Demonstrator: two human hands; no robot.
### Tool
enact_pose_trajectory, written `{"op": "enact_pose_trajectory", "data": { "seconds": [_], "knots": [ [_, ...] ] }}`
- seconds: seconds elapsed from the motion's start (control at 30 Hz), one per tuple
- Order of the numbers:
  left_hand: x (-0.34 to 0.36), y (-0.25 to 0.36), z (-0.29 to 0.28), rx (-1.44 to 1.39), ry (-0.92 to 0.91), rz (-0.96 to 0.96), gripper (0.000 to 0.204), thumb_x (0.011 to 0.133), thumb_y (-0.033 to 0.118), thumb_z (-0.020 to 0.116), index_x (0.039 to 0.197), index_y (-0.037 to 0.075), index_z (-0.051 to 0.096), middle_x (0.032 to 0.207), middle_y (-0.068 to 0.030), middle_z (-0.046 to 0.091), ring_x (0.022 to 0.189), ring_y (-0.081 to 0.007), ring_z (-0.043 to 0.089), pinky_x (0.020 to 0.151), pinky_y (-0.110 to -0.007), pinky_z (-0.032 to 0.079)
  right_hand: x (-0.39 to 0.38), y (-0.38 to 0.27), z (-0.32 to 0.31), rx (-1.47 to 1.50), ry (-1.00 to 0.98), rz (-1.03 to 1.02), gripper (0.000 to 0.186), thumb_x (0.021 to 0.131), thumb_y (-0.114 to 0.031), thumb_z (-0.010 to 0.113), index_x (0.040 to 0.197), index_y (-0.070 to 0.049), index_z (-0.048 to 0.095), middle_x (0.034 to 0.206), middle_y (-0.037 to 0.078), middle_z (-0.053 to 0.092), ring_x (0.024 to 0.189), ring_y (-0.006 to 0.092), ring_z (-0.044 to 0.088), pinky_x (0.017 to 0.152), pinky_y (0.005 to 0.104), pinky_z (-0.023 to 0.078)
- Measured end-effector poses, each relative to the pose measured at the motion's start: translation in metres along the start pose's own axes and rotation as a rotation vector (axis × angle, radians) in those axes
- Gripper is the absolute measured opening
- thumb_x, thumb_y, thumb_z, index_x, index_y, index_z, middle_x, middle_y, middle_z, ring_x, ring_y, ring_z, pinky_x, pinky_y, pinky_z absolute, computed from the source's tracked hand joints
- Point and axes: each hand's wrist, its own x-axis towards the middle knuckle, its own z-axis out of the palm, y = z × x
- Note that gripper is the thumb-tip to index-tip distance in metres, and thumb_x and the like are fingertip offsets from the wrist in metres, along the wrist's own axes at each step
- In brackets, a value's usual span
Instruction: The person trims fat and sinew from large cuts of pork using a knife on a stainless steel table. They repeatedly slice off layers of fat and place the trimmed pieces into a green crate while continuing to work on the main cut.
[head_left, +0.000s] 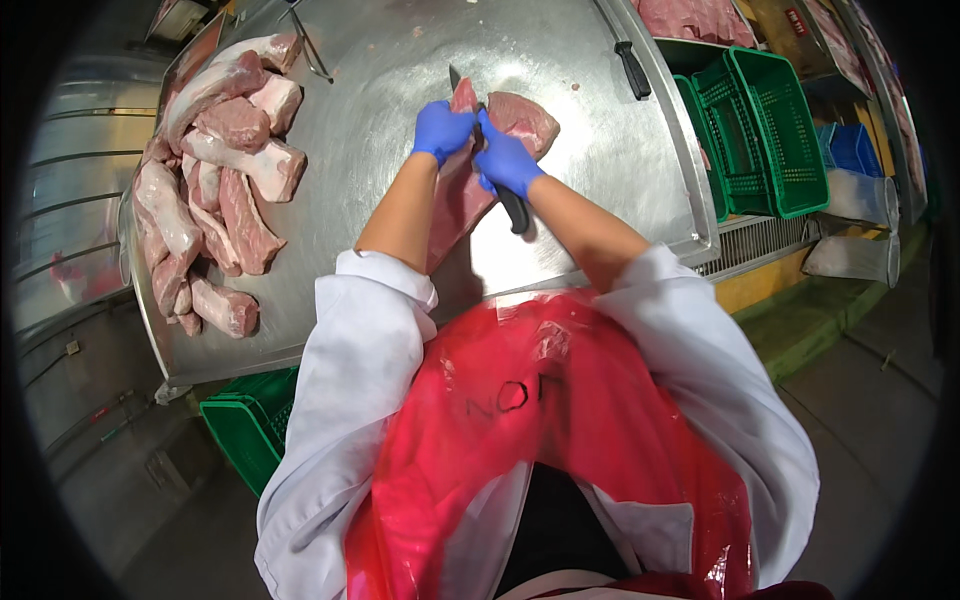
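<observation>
My right hand (pixel 507 162), in a blue glove, is closed round a knife (pixel 516 212) whose black handle sticks out below the palm. Its blade is partly hidden, and the tip shows past the far end of a long strip of raw meat (pixel 462 208). On that strip my left hand (pixel 445 133), also gloved in blue, has its fingers wrapped near the far end, close beside the right hand. The strip runs back toward me under both hands. Another thick cut of meat (pixel 526 122) lies just right of it, partly behind the right hand.
Several pale raw cuts (pixel 225 170) are heaped along the left of the metal table (pixel 370 90). A thin metal rod (pixel 312 45) lies at the far left. A second black-handled knife (pixel 632 70) rests at the right. Green crates (pixel 770 130) stand beyond the right edge; another green crate (pixel 243 430) is below left.
</observation>
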Motion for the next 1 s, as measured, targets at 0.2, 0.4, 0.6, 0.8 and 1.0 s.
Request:
{"op": "enact_pose_trajectory", "data": {
  "seconds": [0.2,0.4,0.6,0.8,1.0],
  "knots": [
    [-0.026,-0.013,-0.048,-0.392,-0.039,-0.060,0.035,0.085,0.027,0.071,0.094,-0.007,0.073,0.083,-0.0110,0.071,0.076,-0.0180,0.066,0.068,-0.035,0.051,-0.076,0.007,0.030,-0.062,-0.184,0.033,0.078,0.097,-0.011,0.047,0.166,-0.015,0.009,0.074,0.014,0.066,0.059,0.0214,0.066,0.059,0.0364,0.057],
    [-0.036,-0.014,-0.077,-0.455,0.010,-0.023,0.028,0.086,0.024,0.071,0.092,-0.004,0.071,0.078,-0.0057,0.066,0.069,-0.0147,0.061,0.064,-0.033,0.048,-0.078,0.005,0.058,-0.081,-0.262,0.022,0.076,0.099,-0.012,0.050,0.166,-0.017,0.014,0.078,0.014,0.067,0.061,0.0203,0.066,0.057,0.0360,0.056],
    [-0.085,0.003,-0.128,-0.778,-0.006,0.082,0.026,0.084,0.023,0.069,0.089,-0.002,0.071,0.079,-0.0072,0.069,0.070,-0.0150,0.063,0.064,-0.031,0.049,-0.085,0.012,0.081,-0.039,-0.264,0.038,0.079,0.098,-0.010,0.049,0.166,-0.027,0.012,0.072,0.012,0.063,0.055,0.0172,0.060,0.054,0.0334,0.053],
    [-0.110,-0.044,-0.188,-1.006,0.090,0.123,0.014,0.089,0.011,0.067,0.096,-0.001,0.069,0.085,-0.0046,0.067,0.076,-0.0131,0.064,0.070,-0.027,0.051,-0.143,0.018,0.097,-0.379,-0.393,-0.046,0.074,0.101,-0.018,0.047,0.166,-0.022,0.012,0.073,0.018,0.066,0.058,0.0263,0.064,0.059,0.0405,0.055],
    [-0.174,-0.027,-0.225,-1.166,0.167,0.199,0.013,0.089,0.007,0.067,0.100,0.000,0.070,0.091,-0.0040,0.069,0.080,-0.0117,0.065,0.070,-0.025,0.051,-0.081,-0.010,0.157,-0.471,-0.317,-0.141,0.073,0.102,-0.022,0.045,0.166,-0.022,0.009,0.076,0.025,0.068,0.066,0.0362,0.071,0.069,0.0468,0.057]
  ]
}}
